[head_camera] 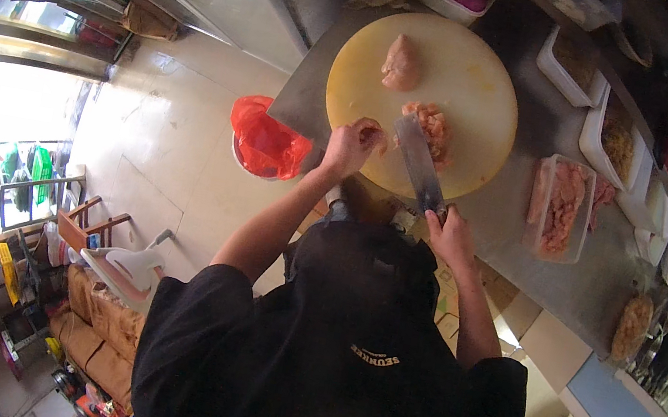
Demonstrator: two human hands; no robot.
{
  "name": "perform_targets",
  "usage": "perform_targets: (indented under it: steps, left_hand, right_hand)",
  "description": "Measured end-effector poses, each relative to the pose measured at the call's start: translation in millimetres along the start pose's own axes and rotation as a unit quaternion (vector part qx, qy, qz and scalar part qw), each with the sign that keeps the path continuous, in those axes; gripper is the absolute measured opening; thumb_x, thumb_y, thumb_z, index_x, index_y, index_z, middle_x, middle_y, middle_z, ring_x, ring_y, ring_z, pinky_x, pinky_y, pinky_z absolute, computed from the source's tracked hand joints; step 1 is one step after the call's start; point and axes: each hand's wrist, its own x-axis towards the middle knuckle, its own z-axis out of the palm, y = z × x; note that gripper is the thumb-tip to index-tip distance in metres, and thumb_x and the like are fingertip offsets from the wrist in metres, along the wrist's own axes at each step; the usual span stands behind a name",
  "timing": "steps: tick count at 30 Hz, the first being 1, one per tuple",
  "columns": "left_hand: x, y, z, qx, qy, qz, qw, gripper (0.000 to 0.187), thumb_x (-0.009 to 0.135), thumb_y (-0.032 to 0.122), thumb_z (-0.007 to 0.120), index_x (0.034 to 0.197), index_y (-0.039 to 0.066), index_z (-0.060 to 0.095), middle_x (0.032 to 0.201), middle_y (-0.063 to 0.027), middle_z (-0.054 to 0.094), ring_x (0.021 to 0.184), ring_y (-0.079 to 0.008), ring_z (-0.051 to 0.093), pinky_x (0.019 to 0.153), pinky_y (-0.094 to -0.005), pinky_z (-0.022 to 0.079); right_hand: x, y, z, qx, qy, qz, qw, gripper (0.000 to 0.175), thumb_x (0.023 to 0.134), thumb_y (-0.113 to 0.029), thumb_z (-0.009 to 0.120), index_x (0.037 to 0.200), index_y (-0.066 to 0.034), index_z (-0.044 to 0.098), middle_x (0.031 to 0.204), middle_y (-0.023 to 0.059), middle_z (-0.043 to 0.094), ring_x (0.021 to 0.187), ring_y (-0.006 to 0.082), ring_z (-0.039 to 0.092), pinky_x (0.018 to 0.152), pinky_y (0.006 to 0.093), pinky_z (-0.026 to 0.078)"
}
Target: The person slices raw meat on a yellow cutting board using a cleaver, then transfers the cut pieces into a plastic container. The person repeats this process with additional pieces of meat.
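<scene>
My right hand (453, 234) grips the handle of a cleaver (419, 162). Its blade lies slanted over the near half of a round, yellowed cutting board (482, 114), beside a heap of diced raw meat (432, 129). Left of the blade, my left hand (347, 150) is at the board's near-left edge with its fingers curled. Something pink shows at those fingertips, but whether it is held meat is unclear. A whole piece of pale raw meat, perhaps chicken breast (402, 64), rests farther back on the board.
A clear plastic container of raw meat (562, 210) stands on the metal counter (501, 200) to the right. White food tubs (614, 139) line its back. Below the counter's left corner is a bin with a red plastic bag (269, 138). Metal utensils (662, 346) lie far right.
</scene>
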Motion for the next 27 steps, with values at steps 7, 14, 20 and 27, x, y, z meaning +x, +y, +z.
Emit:
perform_targets:
  steps: [7, 14, 20, 27]
  left_hand:
    - [6.0, 18.0, -15.3, -0.091, 0.087, 0.079, 0.989, 0.019, 0.091, 0.021, 0.066, 0.1, 0.005, 0.067, 0.091, -0.0173, 0.073, 0.081, -0.0311, 0.072, 0.073, -0.0393, 0.056]
    - [-18.7, -7.3, -15.6, 0.207, -0.044, -0.071, 0.975, 0.025, 0.089, 0.024, 0.062, 0.104, 0.004, 0.065, 0.089, -0.0168, 0.072, 0.089, -0.0389, 0.069, 0.08, -0.0486, 0.055]
    - [26.4, -41.7, 0.5, 0.34, -0.023, 0.246, 0.907, 0.027, 0.084, 0.018, 0.062, 0.106, 0.003, 0.062, 0.105, -0.0175, 0.061, 0.106, -0.0382, 0.059, 0.089, -0.0447, 0.051]
    - [20.2, -18.6, -6.3, 0.294, -0.097, 0.208, 0.928, 0.026, 0.082, 0.012, 0.062, 0.107, 0.006, 0.062, 0.103, -0.0134, 0.062, 0.103, -0.0342, 0.059, 0.09, -0.0438, 0.05]
  right_hand:
    - [-0.9, 9.9, 10.0, 0.012, 0.041, -0.025, 0.999, 0.044, 0.095, -0.039, 0.061, 0.102, 0.0039, 0.055, 0.087, 0.0279, 0.066, 0.083, 0.0492, 0.065, 0.07, 0.0531, 0.052]
    - [-1.1, 15.3, 15.0, 0.032, 0.059, -0.027, 0.997, 0.043, 0.096, -0.038, 0.061, 0.103, 0.0039, 0.055, 0.087, 0.0276, 0.066, 0.084, 0.0478, 0.065, 0.07, 0.0532, 0.051]
    - [-2.9, 5.5, 8.4, 0.046, 0.035, -0.01, 0.998, 0.045, 0.096, -0.04, 0.06, 0.1, 0.0047, 0.056, 0.087, 0.0276, 0.066, 0.083, 0.0477, 0.065, 0.07, 0.0514, 0.051]
    - [-4.5, 10.8, 16.1, 0.049, 0.069, -0.021, 0.996, 0.046, 0.096, -0.041, 0.061, 0.098, 0.0056, 0.056, 0.084, 0.0282, 0.065, 0.08, 0.048, 0.065, 0.067, 0.0501, 0.051]
